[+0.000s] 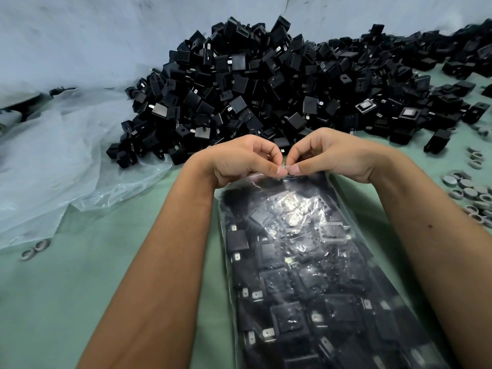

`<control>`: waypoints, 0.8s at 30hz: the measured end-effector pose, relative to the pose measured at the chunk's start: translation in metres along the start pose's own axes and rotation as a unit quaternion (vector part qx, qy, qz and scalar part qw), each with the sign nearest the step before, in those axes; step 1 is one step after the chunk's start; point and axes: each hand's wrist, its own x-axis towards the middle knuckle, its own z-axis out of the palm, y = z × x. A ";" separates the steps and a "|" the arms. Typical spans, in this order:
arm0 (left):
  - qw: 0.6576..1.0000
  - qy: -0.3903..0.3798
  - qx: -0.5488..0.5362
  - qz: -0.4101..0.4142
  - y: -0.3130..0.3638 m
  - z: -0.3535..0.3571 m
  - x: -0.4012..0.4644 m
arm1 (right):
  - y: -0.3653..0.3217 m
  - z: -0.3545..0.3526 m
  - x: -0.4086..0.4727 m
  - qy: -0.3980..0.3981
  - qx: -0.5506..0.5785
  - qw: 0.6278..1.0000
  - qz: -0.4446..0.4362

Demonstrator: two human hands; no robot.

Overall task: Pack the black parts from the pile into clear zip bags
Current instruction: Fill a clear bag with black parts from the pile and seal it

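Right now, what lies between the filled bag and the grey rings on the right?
In the head view, the person's right forearm crosses between the bag and the rings, over bare green table.

Glossy clear plastic bag (306,235); matt, probably plastic, black parts (266,75).

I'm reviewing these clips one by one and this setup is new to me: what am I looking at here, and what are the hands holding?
There is no machine. One camera worn on the person's head looks down at two bare hands. The left hand and right hand pinch the top edge of a clear zip bag already filled with black parts. It lies on a green table. Beyond it is the pile of black parts, loose clear plastic sheeting on the left, and small grey rings on the right.
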 end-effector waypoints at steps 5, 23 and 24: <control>1.000 -0.002 -0.029 -0.001 0.000 0.002 0.001 | 0.001 0.001 0.002 0.003 0.017 1.000 -0.012; 0.992 0.010 0.109 -0.055 0.000 -0.003 0.002 | -0.005 0.006 0.004 0.003 -0.088 0.995 0.056; 0.993 0.010 0.108 -0.050 0.000 -0.003 0.002 | -0.004 0.006 0.005 0.014 -0.090 0.995 0.052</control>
